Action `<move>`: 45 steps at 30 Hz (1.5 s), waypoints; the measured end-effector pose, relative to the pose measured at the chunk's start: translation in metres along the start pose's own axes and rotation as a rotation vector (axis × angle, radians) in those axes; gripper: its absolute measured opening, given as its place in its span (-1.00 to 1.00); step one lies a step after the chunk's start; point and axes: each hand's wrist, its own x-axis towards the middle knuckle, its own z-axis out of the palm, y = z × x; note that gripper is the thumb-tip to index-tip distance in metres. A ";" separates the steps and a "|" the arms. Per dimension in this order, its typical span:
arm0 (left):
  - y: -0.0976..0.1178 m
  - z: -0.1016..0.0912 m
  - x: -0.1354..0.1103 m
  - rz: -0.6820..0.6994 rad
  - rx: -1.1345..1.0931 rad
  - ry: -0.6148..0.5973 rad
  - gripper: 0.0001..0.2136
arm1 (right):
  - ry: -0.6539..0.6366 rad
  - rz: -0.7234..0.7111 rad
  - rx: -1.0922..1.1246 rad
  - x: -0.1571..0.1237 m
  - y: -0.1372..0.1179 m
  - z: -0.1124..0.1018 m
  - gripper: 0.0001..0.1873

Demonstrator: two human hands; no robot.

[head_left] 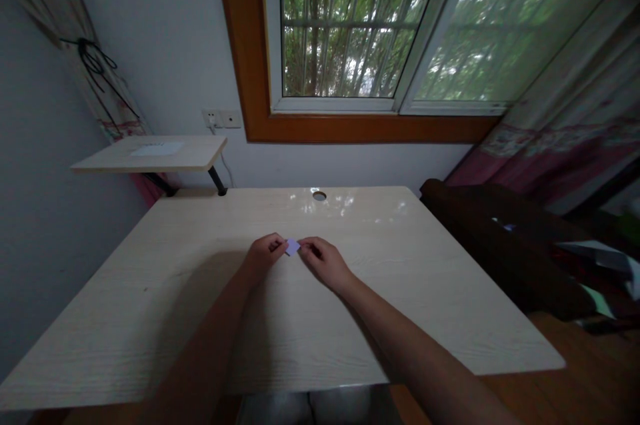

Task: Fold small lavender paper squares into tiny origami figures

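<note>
A small light-purple square of paper [293, 247] is between my two hands, just above or on the middle of the desk [400, 318]. My left hand [264, 255] is closed, pinching the paper's left side between thumb and fingers. On the other side, my right hand [327, 262] is closed as well, its fingertips at the paper's right corner. Whether the paper is folded is too small to tell. Both forearms reach in from the near edge of the desk.
A raised shelf [195, 153] with a pale sheet [157, 148] on it stands at the back left. A round cable hole [319, 196] lies near the desk's back edge. To the right is a dark brown sofa [475, 238] with papers on it.
</note>
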 end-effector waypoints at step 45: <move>0.020 0.024 0.033 -0.164 -0.337 -0.131 -0.77 | -0.146 0.068 0.146 0.025 0.046 -0.046 -0.66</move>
